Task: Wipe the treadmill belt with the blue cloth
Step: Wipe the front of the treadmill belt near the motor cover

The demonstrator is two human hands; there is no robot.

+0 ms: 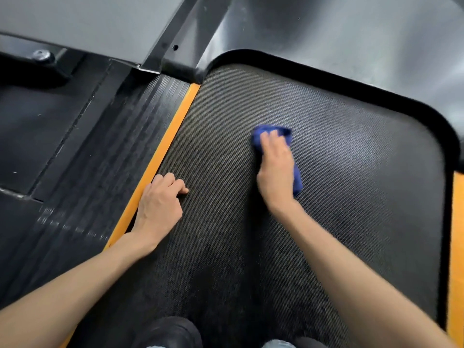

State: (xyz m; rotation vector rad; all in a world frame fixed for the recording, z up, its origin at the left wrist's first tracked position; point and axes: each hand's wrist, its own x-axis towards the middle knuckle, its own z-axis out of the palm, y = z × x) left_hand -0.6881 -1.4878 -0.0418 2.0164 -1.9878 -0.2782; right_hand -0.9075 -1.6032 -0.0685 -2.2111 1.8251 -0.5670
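Pressing onto the black, finely dotted treadmill belt [351, 184], the right hand [276, 169] holds the crumpled blue cloth [286, 133] beneath its palm. Its fingers [270, 139] curve over the wad and grip it, with folds of blue showing beyond the fingertips at the far end and along the right side of the hand down towards the wrist. Hand and cloth sit about midway across the belt, towards its far end, a little short of the black rounded rim where the belt meets the glossy grey plastic motor cover [351, 33]. The cloth is slightly blurred.

The left hand [160, 204] rests on the belt at its left edge, just beside the long orange side stripe [160, 156]. Its fingers [173, 179] are curled under with the knuckles up, and they hold nothing. The bare left forearm crosses over the stripe nearer the camera, while the bare right forearm reaches out over the middle of the belt.

Left of the stripe runs the ribbed black side rail [113, 159], and beyond it lies dark flat floor matting [30, 134]. At the far left a round silver bolt head [41, 55] sits on a black bracket. A second orange stripe [457, 247] shows at the right edge of the view, along the other side of the belt. At the near edge, between the two forearms, the toe of a dark shoe [170, 332] stands on the belt — what lies beside it on the right is too cropped to tell.
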